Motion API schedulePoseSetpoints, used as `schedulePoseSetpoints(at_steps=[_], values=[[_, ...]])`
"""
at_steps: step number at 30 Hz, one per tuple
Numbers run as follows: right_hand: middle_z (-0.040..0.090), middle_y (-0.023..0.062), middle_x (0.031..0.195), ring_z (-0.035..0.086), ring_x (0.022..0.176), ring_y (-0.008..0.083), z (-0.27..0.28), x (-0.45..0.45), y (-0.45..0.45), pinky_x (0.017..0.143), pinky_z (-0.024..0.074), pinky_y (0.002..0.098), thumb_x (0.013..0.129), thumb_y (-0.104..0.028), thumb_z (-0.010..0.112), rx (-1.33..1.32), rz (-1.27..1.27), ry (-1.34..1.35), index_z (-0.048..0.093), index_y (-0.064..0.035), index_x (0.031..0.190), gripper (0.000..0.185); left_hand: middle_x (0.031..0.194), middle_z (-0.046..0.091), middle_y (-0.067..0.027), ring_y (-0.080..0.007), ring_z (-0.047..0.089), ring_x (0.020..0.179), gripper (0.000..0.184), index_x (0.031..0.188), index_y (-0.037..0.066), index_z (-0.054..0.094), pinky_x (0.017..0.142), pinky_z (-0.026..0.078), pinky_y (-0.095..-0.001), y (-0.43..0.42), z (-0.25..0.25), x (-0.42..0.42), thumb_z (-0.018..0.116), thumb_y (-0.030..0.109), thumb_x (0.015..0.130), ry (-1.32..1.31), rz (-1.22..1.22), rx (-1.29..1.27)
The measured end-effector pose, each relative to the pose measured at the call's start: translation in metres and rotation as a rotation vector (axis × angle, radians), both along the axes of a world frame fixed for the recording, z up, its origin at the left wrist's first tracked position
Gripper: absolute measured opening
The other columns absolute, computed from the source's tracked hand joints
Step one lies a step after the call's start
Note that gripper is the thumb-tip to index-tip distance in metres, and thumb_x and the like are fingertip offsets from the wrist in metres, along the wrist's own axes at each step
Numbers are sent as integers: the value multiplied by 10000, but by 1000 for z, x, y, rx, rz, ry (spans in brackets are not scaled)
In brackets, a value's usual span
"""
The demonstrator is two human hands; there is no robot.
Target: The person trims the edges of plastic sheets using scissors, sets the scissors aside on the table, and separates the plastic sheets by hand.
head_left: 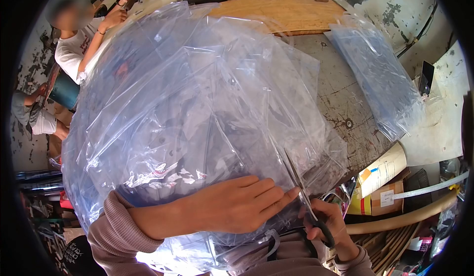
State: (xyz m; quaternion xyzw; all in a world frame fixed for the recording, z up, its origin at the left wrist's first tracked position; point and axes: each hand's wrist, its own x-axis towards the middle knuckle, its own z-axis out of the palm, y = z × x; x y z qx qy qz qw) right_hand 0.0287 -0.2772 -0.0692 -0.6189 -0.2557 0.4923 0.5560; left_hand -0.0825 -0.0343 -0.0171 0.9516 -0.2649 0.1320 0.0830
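In the head view, the left forearm is brought in level from eight o'clock, its ribbed sleeve (121,226) pushed up, and the left hand (242,202) is laid palm down at six o'clock, fingers directed toward three. The hand is opened out, with the fingers stretched over clear plastic sheeting (173,113); its thumb cannot be seen. The right hand (328,221) is held between four and five o'clock, its fingers curled around the black handles of a pair of scissors (302,187), whose blades are aimed toward eleven. Whether the blades are parted cannot be told. The left index fingertip is placed just beside them.

The sheeting is spread in loose, creased layers across the middle and out to nine o'clock, with bright glare caught above the left wrist. Its edge is crumpled near three to four o'clock, where a scuffed tabletop (340,98) is exposed. A bundle of similar plastic (375,78) is laid at two o'clock, and a wooden board (286,12) is seen at one. Another person (71,54) is seated at ten.
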Motion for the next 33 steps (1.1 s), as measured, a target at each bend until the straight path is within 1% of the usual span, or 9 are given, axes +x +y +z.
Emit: schedulePoseSetpoints(at_steps=[6,10,12,16,19,22,27,31,33], values=[[503,-47,637,411,553,16,-3,3,-2,467,268,201,630,-406,845,33,4,66,573,-14,987,596,806,486,-3,-109,510,757,427,1157,-33,587,609,395,-219,0,2,1,552,88,748,-67,17,4],[508,-39,645,424,567,17,7,6,2,479,285,197,643,-395,844,32,29,50,554,-15,999,597,808,489,0,-103,508,756,426,1160,-28,587,607,385,-219,0,0,1,548,93,754,-42,6,-4],[516,-31,649,439,579,21,15,9,3,491,305,195,665,-367,835,-79,97,-36,540,-16,1009,573,717,442,16,-93,476,651,414,1127,-1,622,552,359,-224,-2,-3,2,575,68,722,-92,6,-54],[515,-32,630,446,571,25,28,6,15,491,318,196,682,-337,823,-53,79,-11,539,-12,1005,539,715,437,17,-92,478,653,403,1114,-4,626,560,356,-225,-4,-4,1,568,81,724,-101,-14,-17],[515,-34,613,448,559,25,28,7,17,487,321,196,687,-322,818,-32,64,-106,540,-6,999,524,711,433,17,-90,479,653,403,1110,-6,625,554,357,-224,-3,-4,1,566,89,722,-106,-19,-8],[484,-43,589,414,541,21,21,8,13,471,290,200,684,-326,820,-47,110,-160,546,5,993,529,709,432,18,-90,482,654,406,1109,-6,627,550,359,-223,-4,-3,0,570,91,719,-88,-19,3],[413,-65,565,336,527,21,14,3,11,456,222,227,644,-395,842,18,32,-162,571,14,965,586,709,434,19,-90,484,654,409,1110,-5,629,550,364,-220,-4,-3,-1,574,88,715,-102,-19,1],[418,-69,568,339,528,18,13,3,10,458,225,225,630,-406,848,23,28,-193,576,13,961,600,712,437,19,-89,483,654,417,1115,-6,628,550,363,-217,-3,-2,-2,575,85,711,-103,-23,5],[428,-69,580,343,538,16,12,3,9,465,228,224,639,-374,850,17,40,-183,576,12,968,577,711,438,27,-86,480,656,435,1128,7,626,555,363,-220,-3,0,-2,578,90,704,-107,-11,15]])
